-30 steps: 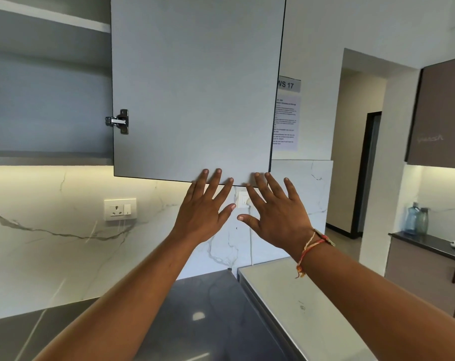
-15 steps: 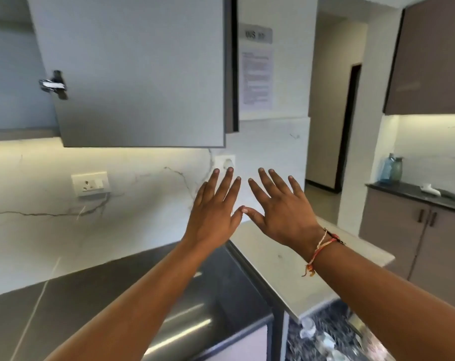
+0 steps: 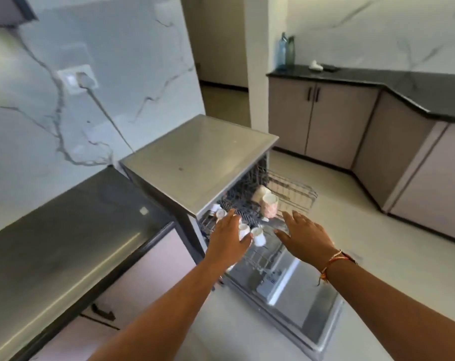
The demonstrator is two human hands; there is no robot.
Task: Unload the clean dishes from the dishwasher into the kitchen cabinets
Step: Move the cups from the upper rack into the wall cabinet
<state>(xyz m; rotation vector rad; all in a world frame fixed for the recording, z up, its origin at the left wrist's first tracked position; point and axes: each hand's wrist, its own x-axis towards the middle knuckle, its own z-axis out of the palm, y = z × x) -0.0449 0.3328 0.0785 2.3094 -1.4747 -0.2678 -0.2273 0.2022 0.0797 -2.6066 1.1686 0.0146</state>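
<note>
Head view: dishwasher [image 3: 195,162] mid-frame, its door [image 3: 299,316] dropped flat toward lower right; upper rack [image 3: 296,190] pulled out, centre-right.

In it: tall pale-pink mug [image 3: 269,204] w/ another pale piece just behind; three small white cups [image 3: 257,235] nearer the front, at the rack's left end; blur too strong to tell more. Lower rack [image 3: 257,259] shows beneath the hands; looks mostly bare, partly hidden.

Left hand [image 3: 229,238] centre-frame, fingers straight, holding nothing, over the small cups; contact w/ them cannot be told. Right hand [image 3: 304,235] just right of it, fingers spread wide, empty, above the rack's front edge.

Wall cabinet [image 3: 7,11]: only a corner, upper left; inside not visible.

Judgement: unloading not finished, poss. barely begun; at least four or five pieces left in the upper rack; nothing in hand; amt already shelved cannot be told. Left to do: grasp cups, carry to cabinets, repeat till racks are bare.
</note>
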